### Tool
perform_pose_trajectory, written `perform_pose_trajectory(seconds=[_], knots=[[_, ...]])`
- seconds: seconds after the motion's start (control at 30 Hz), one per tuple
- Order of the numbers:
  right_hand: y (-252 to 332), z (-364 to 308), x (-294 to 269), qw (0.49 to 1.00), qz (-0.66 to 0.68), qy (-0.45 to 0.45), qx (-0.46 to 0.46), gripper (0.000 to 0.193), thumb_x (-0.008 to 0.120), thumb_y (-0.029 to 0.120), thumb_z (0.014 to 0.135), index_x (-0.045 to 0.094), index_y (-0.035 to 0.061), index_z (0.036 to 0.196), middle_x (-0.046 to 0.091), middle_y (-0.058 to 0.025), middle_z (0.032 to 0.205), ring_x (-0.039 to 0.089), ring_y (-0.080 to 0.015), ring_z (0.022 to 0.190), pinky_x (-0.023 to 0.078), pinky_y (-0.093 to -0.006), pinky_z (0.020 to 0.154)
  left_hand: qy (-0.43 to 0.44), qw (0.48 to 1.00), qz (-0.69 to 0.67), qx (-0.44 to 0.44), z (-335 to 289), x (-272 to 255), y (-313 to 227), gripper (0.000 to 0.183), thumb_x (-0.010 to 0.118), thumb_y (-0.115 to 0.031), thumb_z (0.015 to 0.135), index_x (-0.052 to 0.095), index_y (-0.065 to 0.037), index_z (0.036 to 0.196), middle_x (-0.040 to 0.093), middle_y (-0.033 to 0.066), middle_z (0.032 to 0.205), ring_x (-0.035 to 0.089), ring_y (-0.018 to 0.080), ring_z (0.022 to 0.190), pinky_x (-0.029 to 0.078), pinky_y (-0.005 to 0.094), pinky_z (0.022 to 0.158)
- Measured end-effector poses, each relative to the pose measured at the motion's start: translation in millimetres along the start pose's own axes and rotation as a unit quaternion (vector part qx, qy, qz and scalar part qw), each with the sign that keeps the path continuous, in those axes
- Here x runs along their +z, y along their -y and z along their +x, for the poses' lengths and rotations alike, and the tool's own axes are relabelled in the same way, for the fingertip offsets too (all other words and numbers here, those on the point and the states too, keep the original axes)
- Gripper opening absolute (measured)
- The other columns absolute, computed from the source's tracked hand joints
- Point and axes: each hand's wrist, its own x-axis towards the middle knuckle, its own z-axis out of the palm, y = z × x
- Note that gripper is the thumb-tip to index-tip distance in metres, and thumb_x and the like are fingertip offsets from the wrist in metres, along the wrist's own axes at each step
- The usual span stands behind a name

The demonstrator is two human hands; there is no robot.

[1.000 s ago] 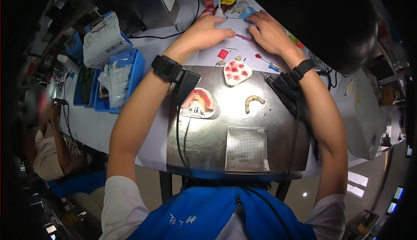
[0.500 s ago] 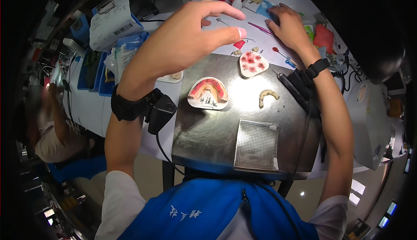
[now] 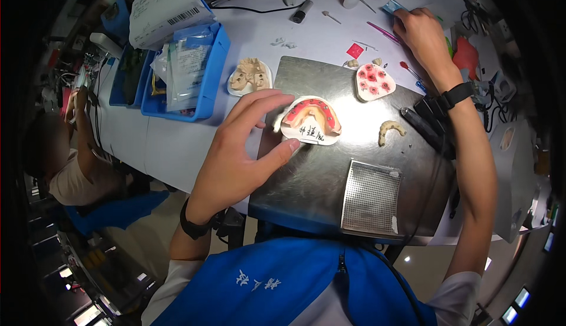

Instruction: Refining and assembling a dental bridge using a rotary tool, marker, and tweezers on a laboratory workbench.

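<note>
My left hand [image 3: 247, 143] is open beside a dental model [image 3: 311, 120] with a pink gum arch and a white base. Its fingers and thumb spread around the model's left side; whether they touch it I cannot tell. At the far right, my right hand [image 3: 425, 34] has bent fingers at the edge of a small blue packet [image 3: 391, 7]. What lies under its fingertips is hidden. A pink slim tool [image 3: 383, 32] lies just left of that hand. Each wrist wears a black band.
On the metal plate [image 3: 289, 190] are a white palette with red spots [image 3: 375, 82], a beige dental arch [image 3: 390, 131] and a perforated metal tray [image 3: 371, 199]. A stone-coloured model [image 3: 250, 77] stands near a blue bin [image 3: 206, 99]. Another person [image 3: 88, 161] sits at left.
My left hand has come down toward me, from above the far side of the plate to the pink-gummed model. My right hand stays by the blue packet, its fingers more bent. The view has shifted.
</note>
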Motion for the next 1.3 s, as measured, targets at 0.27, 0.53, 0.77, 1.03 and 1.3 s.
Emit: perform_pose_trajectory(seconds=[0.27, 0.53, 0.77, 1.03, 1.3], knots=[[-8, -3, -22, 0.975, 0.052, -0.137, 0.165, 0.025, 0.071, 0.022, 0.091, 0.075, 0.0021, 0.105, 0.076, -0.0173, 0.090, 0.072, -0.0346, 0.082, 0.057, -0.0413, 0.079, 0.019, 0.999, 0.042, 0.012, 8, 28, 19, 0.079, 0.087, -0.015, 0.078, 0.051, -0.009, 0.149, 0.059, 0.0137, 0.141, 0.056, 0.0262, 0.127, 0.046, 0.0372, 0.105], [-4, -34, -87, 0.926, 0.062, -0.241, 0.285, 0.033, 0.073, 0.030, 0.094, 0.076, 0.0057, 0.115, 0.079, -0.0093, 0.093, 0.074, -0.0189, 0.079, 0.055, -0.0311, 0.076, 0.011, 0.999, 0.034, 0.008, 14, 32, 24, 0.078, 0.084, -0.007, 0.075, 0.054, -0.008, 0.147, 0.059, 0.0160, 0.139, 0.059, 0.0285, 0.128, 0.047, 0.0384, 0.110], [52, -141, -163, 0.962, 0.146, -0.195, 0.119, 0.021, 0.075, -0.007, 0.081, 0.073, -0.0022, 0.101, 0.075, -0.0132, 0.096, 0.073, -0.0246, 0.089, 0.056, -0.0327, 0.082, -0.015, 0.992, 0.115, 0.046, 7, 37, 17, 0.075, 0.081, -0.005, 0.077, 0.053, -0.007, 0.147, 0.059, 0.0170, 0.138, 0.056, 0.0318, 0.131, 0.044, 0.0401, 0.111], [84, -267, -194, 0.994, 0.104, -0.030, 0.011, 0.029, 0.079, 0.003, 0.077, 0.069, 0.0024, 0.103, 0.075, -0.0130, 0.105, 0.073, -0.0330, 0.101, 0.057, -0.0436, 0.084, 0.023, 0.979, 0.127, 0.160, 2, 40, -43, 0.055, 0.079, -0.005, 0.079, 0.064, -0.004, 0.132, 0.063, 0.0150, 0.132, 0.057, 0.0322, 0.128, 0.042, 0.0420, 0.111], [60, -216, -178, 0.961, 0.243, -0.022, 0.126, 0.024, 0.076, 0.002, 0.077, 0.072, 0.0019, 0.101, 0.072, -0.0124, 0.111, 0.067, -0.0330, 0.104, 0.053, -0.0397, 0.088, 0.197, 0.915, 0.200, 0.290, 46, 86, -59, 0.035, 0.075, -0.013, 0.089, 0.069, -0.005, 0.122, 0.064, 0.0128, 0.125, 0.057, 0.0320, 0.119, 0.043, 0.0419, 0.102]])
